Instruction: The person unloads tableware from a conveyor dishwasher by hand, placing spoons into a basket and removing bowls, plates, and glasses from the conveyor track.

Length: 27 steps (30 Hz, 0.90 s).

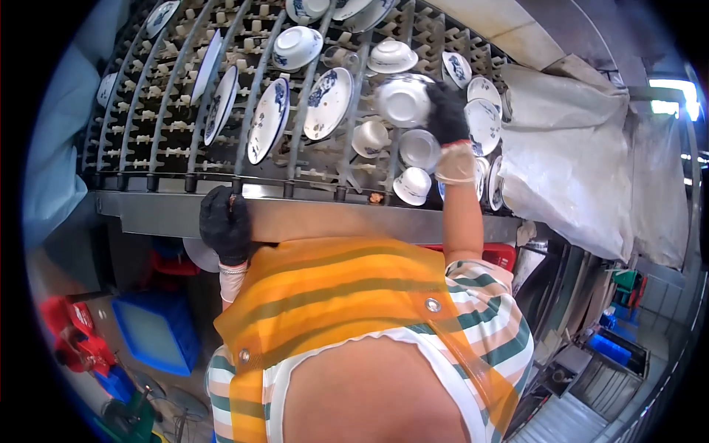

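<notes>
My right hand (448, 112), in a black glove and blurred by motion, grips the right rim of a white bowl (405, 103) over the rack conveyor (166, 118). Below that bowl are a small white cup (370, 139), a clear glass bowl (419, 150) and a small patterned bowl (412, 186). My left hand (225, 225), also black-gloved, is curled closed at the conveyor's metal front edge (310, 215); what its fingers hold, if anything, is hidden. Blue-patterned oval plates (269, 120) lean between the bars to the left of the bowl.
Several plates (484, 125) stand at the conveyor's right end, beside a hanging plastic curtain (565, 140). Upturned bowls (297, 48) lie farther back. A food scrap (376, 198) sits near the front edge. A blue bin (155, 332) and red containers (77, 332) stand on the floor at left.
</notes>
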### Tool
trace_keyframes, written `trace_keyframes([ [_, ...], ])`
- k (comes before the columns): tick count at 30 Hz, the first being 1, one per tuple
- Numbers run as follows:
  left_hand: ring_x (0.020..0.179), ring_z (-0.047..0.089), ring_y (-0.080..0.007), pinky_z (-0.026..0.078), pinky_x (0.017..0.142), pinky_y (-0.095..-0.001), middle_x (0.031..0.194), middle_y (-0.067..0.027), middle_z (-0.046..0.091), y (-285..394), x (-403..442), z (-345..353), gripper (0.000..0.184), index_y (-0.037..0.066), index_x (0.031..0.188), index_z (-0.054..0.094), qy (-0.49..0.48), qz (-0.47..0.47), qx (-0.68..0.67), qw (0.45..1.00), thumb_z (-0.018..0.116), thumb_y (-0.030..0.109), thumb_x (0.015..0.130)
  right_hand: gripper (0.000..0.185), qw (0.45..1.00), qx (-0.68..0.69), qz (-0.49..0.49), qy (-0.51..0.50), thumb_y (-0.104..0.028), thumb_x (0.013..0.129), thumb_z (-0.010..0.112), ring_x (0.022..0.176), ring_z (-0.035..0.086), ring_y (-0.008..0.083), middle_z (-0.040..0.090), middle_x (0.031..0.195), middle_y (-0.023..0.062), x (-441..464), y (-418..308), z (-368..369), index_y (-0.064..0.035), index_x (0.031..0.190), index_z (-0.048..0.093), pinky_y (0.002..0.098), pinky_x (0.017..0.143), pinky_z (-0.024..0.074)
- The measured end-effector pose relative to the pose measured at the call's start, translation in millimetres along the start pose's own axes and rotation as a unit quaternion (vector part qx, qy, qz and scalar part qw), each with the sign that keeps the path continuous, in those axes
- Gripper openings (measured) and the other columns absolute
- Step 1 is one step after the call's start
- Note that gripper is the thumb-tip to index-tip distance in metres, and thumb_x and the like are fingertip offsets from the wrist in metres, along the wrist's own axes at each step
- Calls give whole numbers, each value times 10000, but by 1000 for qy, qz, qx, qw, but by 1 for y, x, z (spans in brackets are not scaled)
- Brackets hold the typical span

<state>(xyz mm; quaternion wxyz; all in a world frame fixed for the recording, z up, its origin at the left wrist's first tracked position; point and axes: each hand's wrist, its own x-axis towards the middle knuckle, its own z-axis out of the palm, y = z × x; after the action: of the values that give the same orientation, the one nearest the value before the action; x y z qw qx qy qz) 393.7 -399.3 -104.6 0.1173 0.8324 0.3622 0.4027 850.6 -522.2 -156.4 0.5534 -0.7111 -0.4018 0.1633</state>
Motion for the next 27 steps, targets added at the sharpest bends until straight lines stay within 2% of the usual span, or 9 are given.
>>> trace_keyframes([
  [2, 857, 632, -312, 509, 743, -383, 953, -159, 639, 1, -1, 1, 226, 23, 983, 646, 6, 8, 15, 1000, 689, 126, 787, 421, 940, -296, -168, -11, 58, 693, 535, 998, 584, 356, 605, 1101, 195, -3, 1, 13, -52, 1089, 625, 389, 871, 479],
  [4, 856, 632, -311, 508, 745, -383, 954, -158, 639, 2, -3, 2, 228, 26, 989, 647, 5, 14, 14, 1000, 686, 131, 791, 374, 910, -348, -218, 50, 57, 726, 521, 952, 614, 325, 614, 1069, 181, -4, -4, 10, -10, 1081, 614, 371, 840, 502],
  [5, 855, 632, -311, 508, 746, -384, 955, -156, 638, 3, -4, 3, 230, 29, 995, 648, -2, 17, 10, 1000, 683, 137, 795, 317, 997, 31, -20, 70, -18, 814, 517, 967, 620, 299, 625, 1081, 171, 4, -7, 8, 3, 1121, 591, 371, 858, 498],
  [6, 855, 632, -311, 508, 746, -384, 955, -156, 638, 3, -6, 5, 230, 29, 995, 648, 3, 14, 15, 1000, 683, 137, 795, 286, 893, 401, 190, 71, -93, 902, 513, 983, 625, 273, 636, 1093, 162, 10, -17, 6, 16, 1161, 569, 372, 877, 495],
  [9, 856, 629, -309, 506, 750, -383, 952, -149, 635, 7, -8, 10, 236, 37, 1009, 650, 5, 20, 19, 1000, 676, 146, 801, 295, 993, 17, 119, -17, -150, 924, 522, 946, 630, 216, 653, 1061, 122, 21, 3, -26, 18, 1157, 587, 323, 833, 501],
  [14, 868, 622, -310, 501, 758, -384, 950, -147, 631, 22, -6, 13, 227, 38, 994, 639, -1, 4, 22, 1000, 673, 149, 798, 507, 881, -442, -97, 142, -166, 706, 688, 1066, 571, 346, 590, 1198, 176, 48, 19, -53, -109, 1200, 588, 409, 925, 451],
  [23, 863, 615, -321, 493, 748, -395, 953, -157, 626, 33, -18, 20, 217, 31, 982, 628, -10, -6, 42, 999, 657, 146, 801, 502, 829, -543, 136, 3, -211, 810, 579, 1110, 561, 345, 569, 1206, 224, 141, 17, -61, -143, 1301, 496, 434, 938, 444],
  [26, 870, 614, -331, 493, 760, -406, 953, -163, 626, 38, -17, 26, 227, 16, 980, 625, -8, -13, 47, 999, 661, 136, 791, 350, 854, -505, -70, 101, -144, 808, 537, 943, 618, 314, 650, 1004, 133, 148, -3, -65, -85, 1147, 600, 421, 781, 482],
  [27, 877, 612, -338, 491, 772, -411, 953, -166, 626, 42, -15, 26, 230, 10, 980, 623, -14, -26, 43, 999, 661, 129, 788, 354, 811, -521, -251, 86, -135, 789, 537, 888, 619, 293, 650, 990, 104, 150, 5, -63, -98, 1133, 614, 418, 769, 472],
])
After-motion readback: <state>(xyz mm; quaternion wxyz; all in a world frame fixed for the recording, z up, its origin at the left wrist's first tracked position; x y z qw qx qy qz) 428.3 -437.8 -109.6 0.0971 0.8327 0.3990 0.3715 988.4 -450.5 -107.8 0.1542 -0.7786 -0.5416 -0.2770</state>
